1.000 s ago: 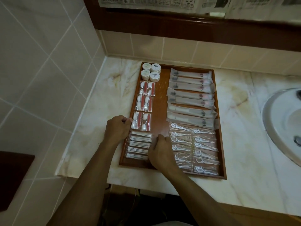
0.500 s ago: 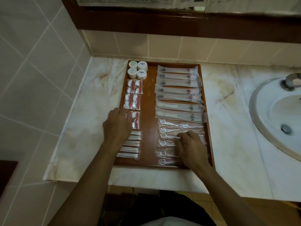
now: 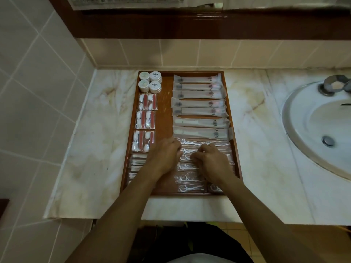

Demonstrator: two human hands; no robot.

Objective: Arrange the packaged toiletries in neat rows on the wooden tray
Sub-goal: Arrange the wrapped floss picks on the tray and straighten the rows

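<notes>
A wooden tray (image 3: 165, 114) lies on the marble counter. Its left column holds small round white tubs (image 3: 150, 81), red-and-white sachets (image 3: 146, 119) and cotton swab packets (image 3: 136, 164). Long frosted packets (image 3: 199, 107) lie in rows at the right, with clear floss pick packets (image 3: 190, 179) below them. My left hand (image 3: 165, 156) has its fingers curled at the left ends of the upper floss pick packets. Curled fingers of my right hand (image 3: 210, 162) pinch those packets just to the right. Both hands hide part of that stack.
A white sink (image 3: 322, 130) with a metal tap (image 3: 334, 86) is set into the counter at the right. Tiled walls close in the left and back. A dark wooden frame runs above the backsplash. The counter's front edge is just below the tray.
My left hand has moved right from the swab packets to the floss pick packets. My right hand has slid up and left on that stack. The two hands are now close together.
</notes>
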